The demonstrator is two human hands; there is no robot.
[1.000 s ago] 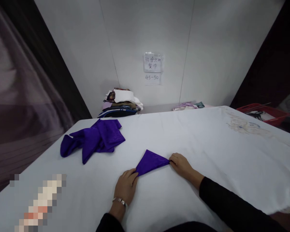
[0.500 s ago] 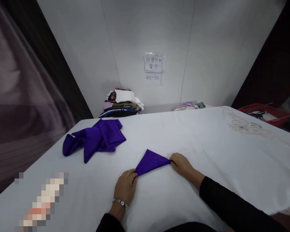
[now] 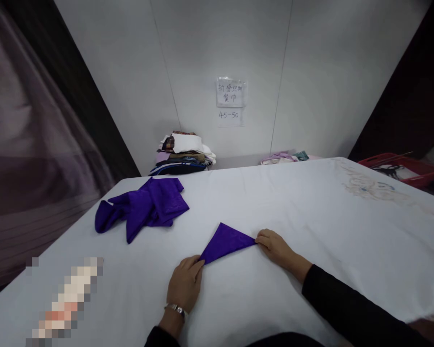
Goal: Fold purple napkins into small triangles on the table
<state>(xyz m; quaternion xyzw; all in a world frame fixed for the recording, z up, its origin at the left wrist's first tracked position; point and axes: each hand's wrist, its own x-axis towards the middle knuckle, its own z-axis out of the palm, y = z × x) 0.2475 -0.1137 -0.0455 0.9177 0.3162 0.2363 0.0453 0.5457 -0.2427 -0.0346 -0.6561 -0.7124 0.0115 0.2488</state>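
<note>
A purple cloth napkin (image 3: 226,243) lies on the white tablecloth in front of me, folded into a triangle with its peak pointing away. My left hand (image 3: 185,283) is closed on its near left corner, the fingertips partly hidden. At the opposite end, my right hand (image 3: 276,248) pinches the right corner between thumb and fingers. Further off to the left rests a loose, crumpled heap of purple cloth (image 3: 150,205), apart from both hands.
The table (image 3: 304,212) is covered in white cloth with a faint embroidered pattern at right. Behind it, against the wall, are a stack of folded clothes (image 3: 184,156) and a few pale cloths (image 3: 280,158). A red basket (image 3: 415,176) stands far right. A blurred-out object (image 3: 70,301) lies left.
My left hand has shifted slightly left and toward me along with the napkin's corner. The right hand has moved very slightly right, still pinching. The cloth heap is unchanged.
</note>
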